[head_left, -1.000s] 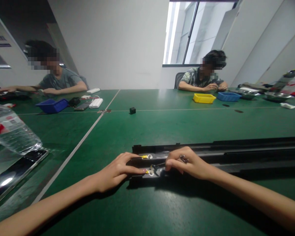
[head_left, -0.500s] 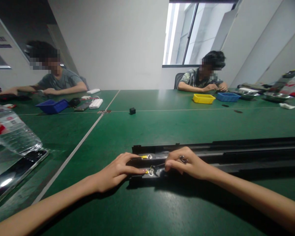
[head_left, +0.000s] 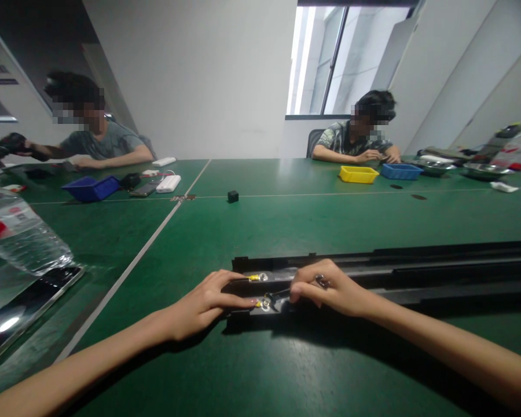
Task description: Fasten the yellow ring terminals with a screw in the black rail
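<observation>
My left hand (head_left: 203, 306) lies at the left end of two long black metal channels (head_left: 438, 275), its fingers spread. The index fingertip reaches a yellow-sleeved ring terminal (head_left: 254, 278) on the far channel. My thumb presses by a second yellow-sleeved ring terminal (head_left: 258, 303) on the near channel, where a bolt or nut (head_left: 266, 303) sits in the ring. My right hand (head_left: 330, 289) is closed around a small dark wrench (head_left: 278, 299). One wrench end is at that fastener; the other shows between my fingers. The wrench's middle is hidden.
A phone (head_left: 30, 310) and a water bottle (head_left: 30, 231) lie on the green table at left. A small black cube (head_left: 233, 196) stands ahead. Beyond are a dark blue bin (head_left: 90, 189), yellow bin (head_left: 358, 175), light blue bin (head_left: 402, 171) and two co-workers.
My hands and the wrench look almost unmoved. The co-worker at left has raised a dark power tool off the table. The view has shifted very slightly.
</observation>
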A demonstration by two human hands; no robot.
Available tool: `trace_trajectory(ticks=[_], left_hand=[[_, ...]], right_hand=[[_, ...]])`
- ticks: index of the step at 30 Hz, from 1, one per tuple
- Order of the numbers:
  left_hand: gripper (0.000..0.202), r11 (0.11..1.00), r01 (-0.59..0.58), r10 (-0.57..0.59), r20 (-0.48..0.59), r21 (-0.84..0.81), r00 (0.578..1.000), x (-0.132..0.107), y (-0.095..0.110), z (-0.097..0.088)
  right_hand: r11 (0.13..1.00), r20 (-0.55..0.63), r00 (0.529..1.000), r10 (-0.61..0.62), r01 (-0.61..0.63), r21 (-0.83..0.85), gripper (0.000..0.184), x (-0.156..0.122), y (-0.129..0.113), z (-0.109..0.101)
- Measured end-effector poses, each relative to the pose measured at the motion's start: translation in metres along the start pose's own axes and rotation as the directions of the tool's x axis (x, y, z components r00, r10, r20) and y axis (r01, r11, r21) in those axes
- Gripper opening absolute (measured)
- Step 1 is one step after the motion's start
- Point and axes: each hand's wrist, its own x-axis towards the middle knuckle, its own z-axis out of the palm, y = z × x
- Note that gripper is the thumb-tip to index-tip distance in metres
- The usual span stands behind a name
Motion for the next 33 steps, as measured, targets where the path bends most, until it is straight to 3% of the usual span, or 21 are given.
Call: trace_trajectory(ticks=[33], left_hand=[[0.043, 1.000, 0.004, -0.004, 0.003, 0.000, 1.000, 0.0016, 0.0017, -0.0005]], right_hand=[[1.000, -0.006, 1.000, -0.005, 0.005, -0.022, 0.035, -0.0005, -0.0008, -0.0002]])
